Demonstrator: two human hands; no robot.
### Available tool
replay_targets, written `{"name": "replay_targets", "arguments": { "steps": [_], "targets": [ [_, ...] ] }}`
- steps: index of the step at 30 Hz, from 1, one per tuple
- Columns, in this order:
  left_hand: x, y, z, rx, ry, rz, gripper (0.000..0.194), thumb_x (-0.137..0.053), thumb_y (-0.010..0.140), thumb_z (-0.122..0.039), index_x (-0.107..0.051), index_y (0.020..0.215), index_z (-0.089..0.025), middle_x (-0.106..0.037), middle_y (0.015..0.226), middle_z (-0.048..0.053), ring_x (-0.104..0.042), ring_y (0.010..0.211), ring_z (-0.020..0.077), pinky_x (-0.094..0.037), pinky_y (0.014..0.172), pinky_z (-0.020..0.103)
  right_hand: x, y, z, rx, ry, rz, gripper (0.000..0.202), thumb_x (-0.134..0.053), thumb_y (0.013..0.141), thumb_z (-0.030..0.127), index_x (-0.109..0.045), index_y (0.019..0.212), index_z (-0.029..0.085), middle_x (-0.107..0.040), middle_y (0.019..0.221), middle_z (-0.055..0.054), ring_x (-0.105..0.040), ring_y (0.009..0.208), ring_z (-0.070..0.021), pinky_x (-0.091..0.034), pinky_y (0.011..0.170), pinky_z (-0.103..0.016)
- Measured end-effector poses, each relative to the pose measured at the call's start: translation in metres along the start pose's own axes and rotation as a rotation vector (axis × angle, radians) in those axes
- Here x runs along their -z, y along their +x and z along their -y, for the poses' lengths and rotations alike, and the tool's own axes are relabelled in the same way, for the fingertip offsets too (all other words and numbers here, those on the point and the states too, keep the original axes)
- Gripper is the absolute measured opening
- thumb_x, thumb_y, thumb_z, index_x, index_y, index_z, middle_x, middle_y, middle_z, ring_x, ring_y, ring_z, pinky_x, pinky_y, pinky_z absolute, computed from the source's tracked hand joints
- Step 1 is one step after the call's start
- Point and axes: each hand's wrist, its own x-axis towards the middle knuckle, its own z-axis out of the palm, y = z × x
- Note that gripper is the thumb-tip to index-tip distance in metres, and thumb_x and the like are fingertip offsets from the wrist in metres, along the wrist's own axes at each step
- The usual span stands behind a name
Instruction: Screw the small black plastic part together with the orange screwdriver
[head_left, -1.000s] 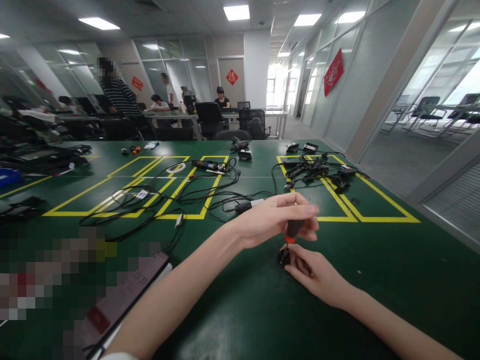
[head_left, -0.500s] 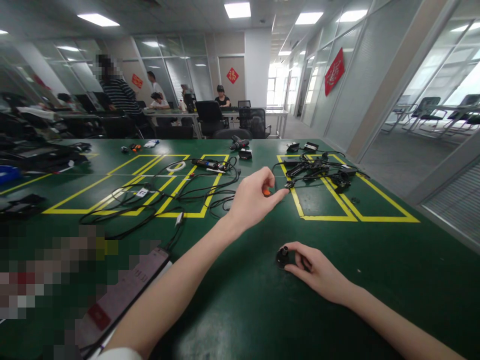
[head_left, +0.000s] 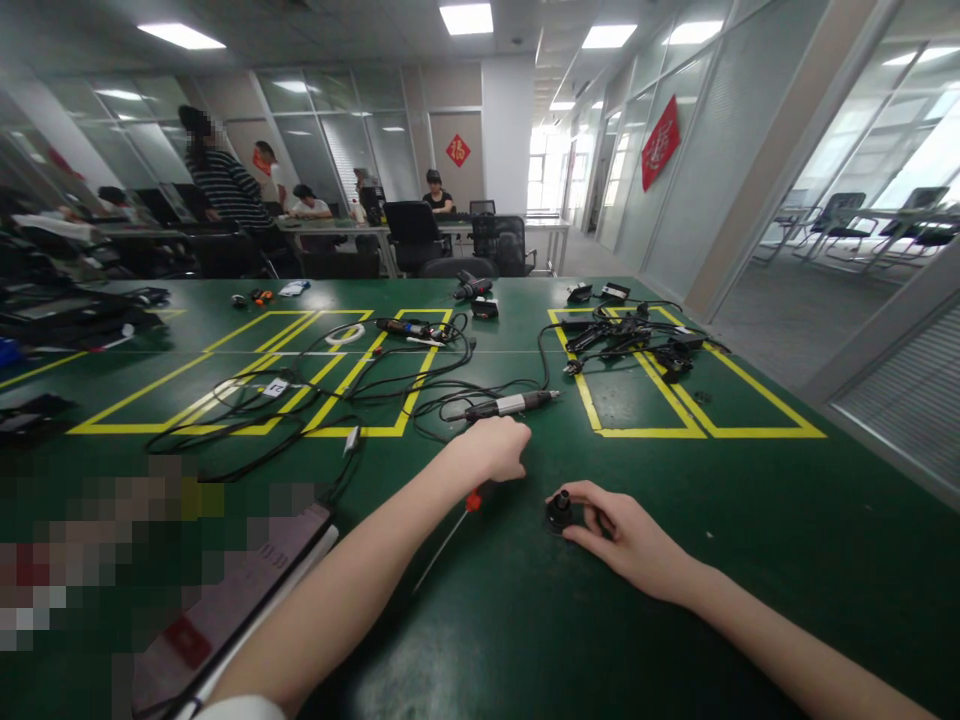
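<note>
- Two bare hands work over a green table [head_left: 480, 650], each with one thing in its grip.
- Right hand [head_left: 637, 545]: thumb and fingers pinch the rim of a small black part [head_left: 559, 512] from its right side. The part appears to rest on the tabletop, so this light side hold probably steadies it and leaves its top uncovered.
- Left hand [head_left: 491, 448]: fingers curl into a loose fist around the handle of a screwdriver [head_left: 472, 500]. The handle is mostly hidden. The shaft slants down to the left, back toward the person and well apart from the black part; carried this way, it seems parked in the palm, perhaps to free the fingertips.
- Just beyond that fist lies a grey-and-black pen-shaped tool [head_left: 514, 404], its tip to the right, within easy reach.
- Black cables [head_left: 360, 385] and a heap of dark gear [head_left: 622, 335] lie farther back, across yellow tape [head_left: 652, 433] that likely marks set places; the near stretch serves as working room.
- A phone [head_left: 251, 580] lies to the left, beside the left forearm.
- As for looks, the black part has a wide round base with a short, narrower stem standing upright; finer detail is too small to tell. The screwdriver shows a red-orange collar, a thin pale shaft and a bit of dark handle.
</note>
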Motion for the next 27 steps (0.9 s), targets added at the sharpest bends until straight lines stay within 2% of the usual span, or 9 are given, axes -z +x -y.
{"name": "replay_targets", "arguments": {
  "steps": [2, 5, 8, 10, 12, 14, 17, 21, 27],
  "targets": [
    [-0.004, 0.001, -0.002, -0.010, 0.012, 0.085, 0.023, -0.069, 0.079, -0.035, -0.066, 0.090, -0.015, -0.070, 0.088, 0.012, -0.068, 0.081, 0.0255, -0.046, 0.062, 0.028, 0.001, 0.000, 0.002, -0.012, 0.020, -0.011, 0.032, -0.061, 0.093, 0.037, -0.060, 0.121, 0.021, -0.052, 0.067, 0.004, -0.046, 0.059, -0.0129, -0.036, 0.059, -0.026],
    [-0.001, -0.002, -0.009, -0.091, 0.018, 0.040, 0.036, -0.072, 0.076, -0.037, -0.065, 0.105, -0.017, -0.069, 0.100, 0.012, -0.067, 0.088, 0.0274, -0.048, 0.068, 0.030, 0.003, 0.001, 0.002, -0.068, 0.117, -0.017, 0.034, -0.063, 0.091, 0.037, -0.062, 0.121, 0.021, -0.061, 0.073, 0.002, -0.048, 0.061, -0.0131, -0.037, 0.058, -0.026],
    [0.010, -0.010, -0.017, -0.317, -0.104, 0.044, 0.057, -0.081, 0.065, -0.039, -0.062, 0.116, -0.022, -0.065, 0.112, 0.008, -0.065, 0.093, 0.0252, -0.049, 0.071, 0.028, 0.005, 0.003, -0.002, -0.139, 0.339, 0.005, 0.035, -0.066, 0.089, 0.038, -0.064, 0.119, 0.018, -0.069, 0.088, -0.002, -0.052, 0.066, -0.0134, -0.041, 0.061, -0.026],
    [0.017, -0.015, -0.021, -0.471, -0.224, 0.025, 0.065, -0.081, 0.067, -0.034, -0.056, 0.127, -0.023, -0.064, 0.114, 0.006, -0.064, 0.095, 0.0227, -0.048, 0.074, 0.026, 0.007, 0.005, -0.006, -0.169, 0.513, 0.019, 0.038, -0.069, 0.087, 0.039, -0.066, 0.117, 0.016, -0.070, 0.093, -0.004, -0.056, 0.070, -0.0142, -0.045, 0.065, -0.027],
    [0.021, -0.019, -0.024, -0.516, -0.273, -0.009, 0.057, -0.077, 0.070, -0.028, -0.059, 0.124, -0.022, -0.065, 0.108, 0.005, -0.064, 0.091, 0.0209, -0.048, 0.072, 0.025, 0.010, 0.006, -0.009, -0.192, 0.645, 0.034, 0.041, -0.073, 0.083, 0.040, -0.067, 0.115, 0.015, -0.070, 0.094, -0.005, -0.060, 0.074, -0.0157, -0.047, 0.068, -0.029],
    [0.022, -0.020, -0.026, -0.526, -0.273, -0.046, 0.040, -0.075, 0.071, -0.023, -0.065, 0.110, -0.021, -0.066, 0.101, 0.005, -0.064, 0.088, 0.0200, -0.047, 0.070, 0.025, 0.012, 0.006, -0.010, -0.218, 0.721, 0.046, 0.042, -0.076, 0.081, 0.041, -0.069, 0.113, 0.015, -0.072, 0.095, -0.006, -0.063, 0.078, -0.0172, -0.048, 0.068, -0.028],
    [0.021, -0.020, -0.027, -0.513, -0.267, -0.071, 0.024, -0.073, 0.072, -0.024, -0.068, 0.095, -0.019, -0.068, 0.090, 0.003, -0.063, 0.080, 0.0182, -0.044, 0.064, 0.024, 0.017, 0.004, -0.009, -0.245, 0.779, 0.047, 0.040, -0.077, 0.078, 0.042, -0.070, 0.108, 0.016, -0.073, 0.098, -0.007, -0.066, 0.084, -0.0194, -0.049, 0.071, -0.029],
    [0.022, -0.023, -0.030, -0.480, -0.254, -0.078, 0.019, -0.072, 0.073, -0.029, -0.067, 0.088, -0.020, -0.068, 0.078, 0.000, -0.061, 0.067, 0.0154, -0.037, 0.054, 0.023, 0.021, 0.002, -0.010, -0.230, 0.804, 0.060, 0.036, -0.078, 0.076, 0.042, -0.072, 0.099, 0.016, -0.073, 0.094, -0.006, -0.067, 0.085, -0.0200, -0.050, 0.077, -0.032],
    [0.021, -0.025, -0.035, -0.446, -0.183, -0.080, 0.018, -0.072, 0.073, -0.034, -0.065, 0.082, -0.020, -0.069, 0.076, 0.000, -0.060, 0.064, 0.0149, -0.035, 0.054, 0.024, 0.025, 0.002, -0.014, -0.215, 0.761, 0.076, 0.036, -0.074, 0.079, 0.047, -0.075, 0.095, 0.015, -0.070, 0.086, -0.004, -0.062, 0.076, -0.0169, -0.046, 0.072, -0.029]
  ]
}}
